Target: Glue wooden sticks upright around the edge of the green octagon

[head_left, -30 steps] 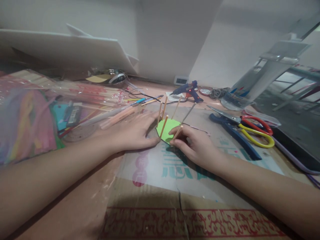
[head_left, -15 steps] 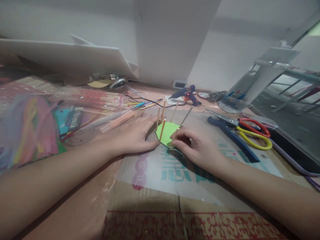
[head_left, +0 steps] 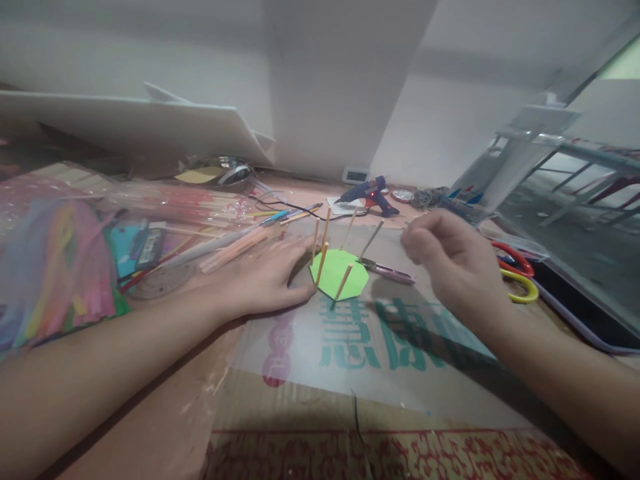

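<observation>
A bright green octagonal piece (head_left: 345,283) lies flat on the sheet, with several thin wooden sticks (head_left: 344,281) standing around its edge, some leaning. My left hand (head_left: 265,270) rests flat at its left side, thumb and fingers apart; the thumb tip touches or nearly touches the near left corner by a stick. To the right, my right hand (head_left: 450,257) hovers above the table, slightly blurred. Its fingers curl in against the thumb and nothing shows in them. A slim pinkish pen-like tool (head_left: 387,271) lies just right of the green piece.
Behind stands a blue glue gun (head_left: 367,193) with a lit red light. Scissors (head_left: 523,287) with red and yellow handles lie partly behind my right hand, beside a dark phone-like slab (head_left: 583,303). Coloured strips (head_left: 60,267) and bagged sticks (head_left: 175,200) fill the left.
My right hand has let go of the near right stick and moved right and up, uncovering the pen-like tool and covering the pliers-like blue handles. My left hand has stayed put.
</observation>
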`<state>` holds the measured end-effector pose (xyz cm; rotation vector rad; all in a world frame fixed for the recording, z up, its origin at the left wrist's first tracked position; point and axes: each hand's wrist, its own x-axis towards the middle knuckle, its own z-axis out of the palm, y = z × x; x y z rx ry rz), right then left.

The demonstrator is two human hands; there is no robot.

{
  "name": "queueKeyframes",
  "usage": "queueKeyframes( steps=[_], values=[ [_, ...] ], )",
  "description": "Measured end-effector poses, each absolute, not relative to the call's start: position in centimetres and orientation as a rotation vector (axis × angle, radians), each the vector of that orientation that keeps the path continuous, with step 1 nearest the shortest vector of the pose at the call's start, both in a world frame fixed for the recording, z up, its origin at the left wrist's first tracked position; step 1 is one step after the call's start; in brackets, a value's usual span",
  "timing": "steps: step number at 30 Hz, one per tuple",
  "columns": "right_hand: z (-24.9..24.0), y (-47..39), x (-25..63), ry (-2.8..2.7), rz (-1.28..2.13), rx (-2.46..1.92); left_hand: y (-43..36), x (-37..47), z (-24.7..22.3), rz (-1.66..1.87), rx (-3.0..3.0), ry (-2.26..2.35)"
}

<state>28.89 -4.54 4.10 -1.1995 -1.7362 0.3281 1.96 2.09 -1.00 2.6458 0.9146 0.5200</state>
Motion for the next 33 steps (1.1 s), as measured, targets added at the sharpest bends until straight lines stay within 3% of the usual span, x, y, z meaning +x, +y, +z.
queueKeyframes(
  steps=[10, 19, 24, 33],
  values=[
    [1.4, -1.4, 30.7, -1.718, 0.337, -1.277, 1.9, 2.0, -0.9, 0.486, 2.588, 0.978],
    [1.3, -0.5, 34.0, -2.386, 0.294, -1.517, 1.8, 2.2, -1.0, 0.510, 2.596, 0.999],
    [1.0, -1.1, 34.8, -2.471, 0.282, -1.513, 1.9, 2.2, -1.1, 0.505, 2.582, 1.016],
    [0.9, -1.1, 37.3, -2.404, -0.012, -1.743, 1.8, 2.1, -1.2, 0.477, 2.568, 1.046]
  ],
)
